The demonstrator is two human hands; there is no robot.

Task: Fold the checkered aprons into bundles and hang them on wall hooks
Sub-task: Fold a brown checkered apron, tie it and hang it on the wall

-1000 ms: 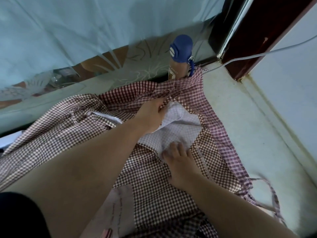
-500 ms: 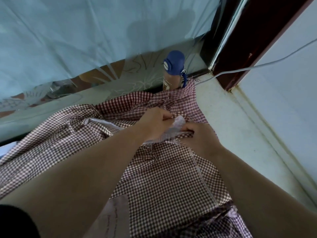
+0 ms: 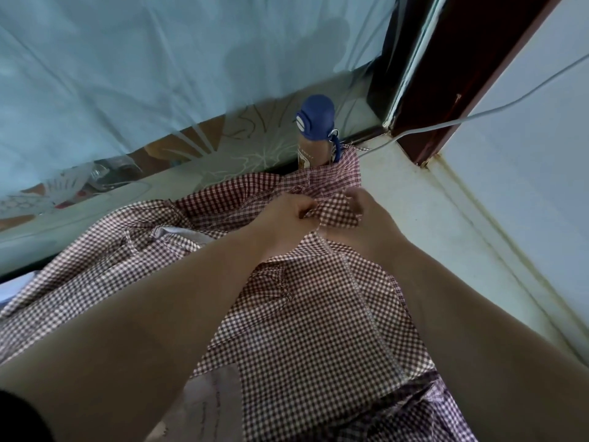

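A red-and-white checkered apron point(image 3: 302, 314) lies spread and rumpled across a pale surface point(image 3: 430, 224), reaching from the near edge of the view up to the far corner, with more of its cloth trailing off to the left. Both bare arms stretch forward over it and the hands meet at its far end. The left hand point(image 3: 283, 218) has its fingers curled, pinching a gathered ridge of the checkered cloth. The right hand point(image 3: 369, 218), just beside it, has its fingers and thumb bent round a small folded flap of the same cloth, so the flap stands up between the two hands. A seam with pale stitching runs from the hands down the right side of the apron. A pale patch with faint writing point(image 3: 216, 406) sits on the near part of the cloth. Just beyond the hands a bottle with a blue cap point(image 3: 315, 122) stands upright, its base hidden behind the apron's far edge. A light blue curtain point(image 3: 159, 74) hangs behind it. To the right are a dark brown frame point(image 3: 462, 74) and a white cable point(image 3: 478, 113) crossing it.
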